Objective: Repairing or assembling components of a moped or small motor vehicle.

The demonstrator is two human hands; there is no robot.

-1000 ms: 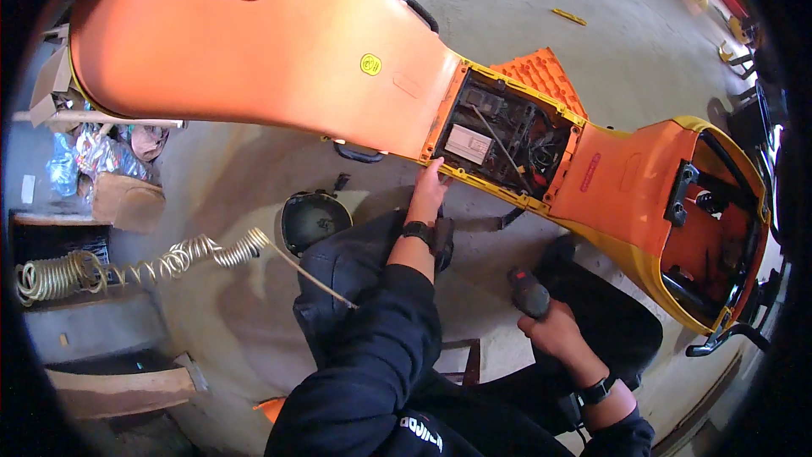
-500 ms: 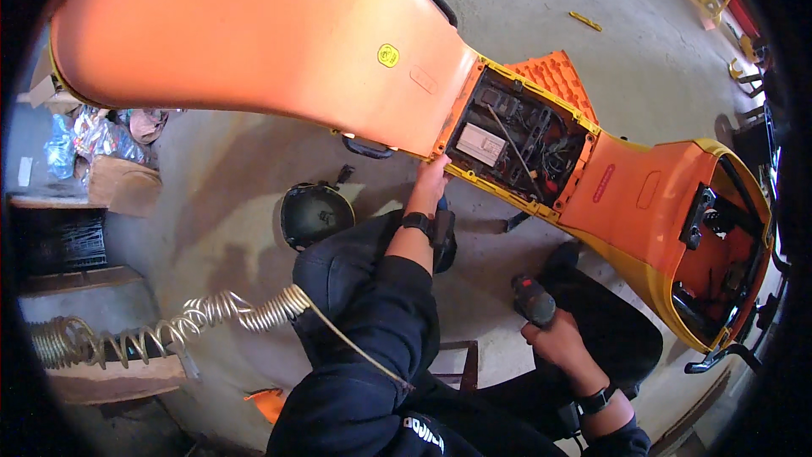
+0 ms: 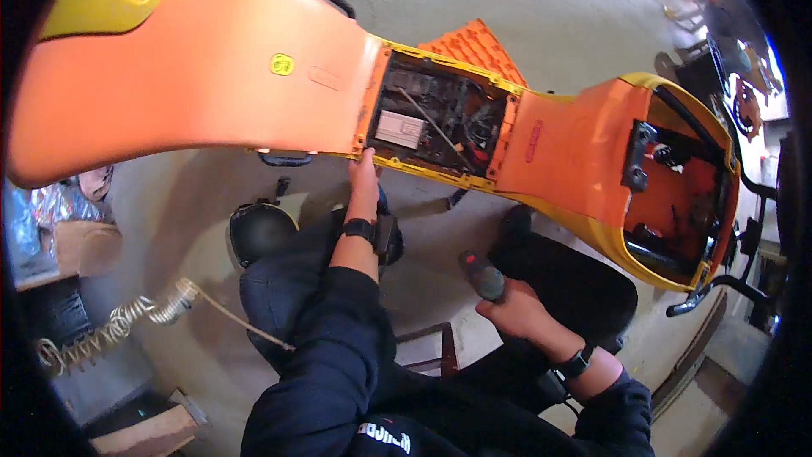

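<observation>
A: Since a second ago your view has swung, so the orange scooter body [image 3: 254, 76] now fills more of the top left, and the coiled hose [image 3: 127, 322] has slid down toward the lower left. Your hands have hardly shifted.

B: Where is my left hand?

A: Your left hand [image 3: 364, 182] reaches up to the lower rim of the open compartment [image 3: 440, 123] in the scooter's underside. Your fingers lie flat and together against the yellow edge, clamped on nothing that shows.

B: What sits in that compartment?

A: A pale rectangular box [image 3: 399, 129] lies at its left end, and dark wires and parts crowd the rest, with one thin rod crossing slantwise. An orange ribbed cover [image 3: 474, 44] lies on the floor just behind the opening.

B: And my right hand?

A: Your right hand [image 3: 514, 311] is low, over your lap, wrapped tight round the grip of a dark power tool [image 3: 482, 275], whose top end points up toward the scooter but stays well apart from it.

B: Any other hollow?

A: The scooter's right end opens into a second cavity [image 3: 677, 195], holding a black bracket and small dark fittings. A dark round helmet-like thing [image 3: 258, 233] rests on the floor beside your left knee.
</observation>
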